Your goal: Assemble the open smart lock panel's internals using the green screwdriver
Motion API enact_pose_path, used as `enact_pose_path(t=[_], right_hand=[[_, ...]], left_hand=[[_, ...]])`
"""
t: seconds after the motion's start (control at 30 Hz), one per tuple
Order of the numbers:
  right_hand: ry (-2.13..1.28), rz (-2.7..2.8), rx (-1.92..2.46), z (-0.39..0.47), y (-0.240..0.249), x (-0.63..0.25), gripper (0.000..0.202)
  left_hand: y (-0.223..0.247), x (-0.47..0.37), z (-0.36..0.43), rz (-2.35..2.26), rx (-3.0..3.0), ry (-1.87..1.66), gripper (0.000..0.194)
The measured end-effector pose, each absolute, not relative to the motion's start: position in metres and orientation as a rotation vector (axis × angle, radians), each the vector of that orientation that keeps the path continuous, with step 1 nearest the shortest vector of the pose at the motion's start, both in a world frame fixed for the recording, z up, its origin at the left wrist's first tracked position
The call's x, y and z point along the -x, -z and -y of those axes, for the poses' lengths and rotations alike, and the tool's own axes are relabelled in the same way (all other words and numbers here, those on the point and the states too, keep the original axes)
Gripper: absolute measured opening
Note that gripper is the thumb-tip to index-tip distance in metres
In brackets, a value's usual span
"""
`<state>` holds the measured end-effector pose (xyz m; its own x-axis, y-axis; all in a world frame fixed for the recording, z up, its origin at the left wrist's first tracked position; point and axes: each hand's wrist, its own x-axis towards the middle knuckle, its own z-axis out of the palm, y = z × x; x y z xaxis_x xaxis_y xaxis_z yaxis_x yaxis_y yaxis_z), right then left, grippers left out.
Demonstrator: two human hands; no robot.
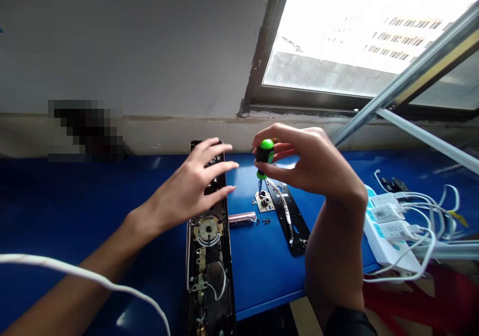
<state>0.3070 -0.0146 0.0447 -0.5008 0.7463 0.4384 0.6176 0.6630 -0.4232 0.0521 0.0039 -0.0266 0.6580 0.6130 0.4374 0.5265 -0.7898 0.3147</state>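
Note:
A green and black screwdriver (265, 157) is held upright in my right hand (295, 159), its shaft pointing down. Its tip comes down at a small square metal plate (265, 201) with a round part on it; whether they touch is hard to tell. My left hand (198, 178) lies over the upper part of a long black housing (210, 276), fingers stretched and spread. Inside the housing show a round metal disc (209, 230), brackets and a thin white wire. Beside the square plate lies a flat black plate (294, 226) with a white-sleeved cable (284, 206) along it.
Small dark screws (266, 221) lie near a wrapped cylindrical piece (242, 219) on the blue table (262, 276). At right stands a white power strip (392, 251) with several chargers and tangled white cables. A white cable (93, 278) crosses the lower left. Metal bars cross before the window.

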Motion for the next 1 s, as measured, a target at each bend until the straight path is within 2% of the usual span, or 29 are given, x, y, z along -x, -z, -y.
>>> enact_pose_path(t=[0.13,0.27,0.73,1.0], right_hand=[[-0.396,2.370,1.221,0.000,-0.034,-0.314,0.024],[-0.393,2.353,1.185,-0.010,-0.026,-0.311,0.021],[-0.386,2.312,1.145,-0.019,-0.018,-0.309,0.025],[-0.406,2.071,0.972,-0.007,-0.028,-0.302,0.031]], left_hand=[[0.043,-0.069,0.002,-0.672,-2.832,-0.564,0.035],[0.053,-0.074,0.003,-0.683,-2.833,-0.457,0.035],[0.051,-0.068,-0.003,-0.674,-2.742,-0.520,0.033],[0.021,-0.041,-0.013,-0.733,-2.656,-0.727,0.024]])
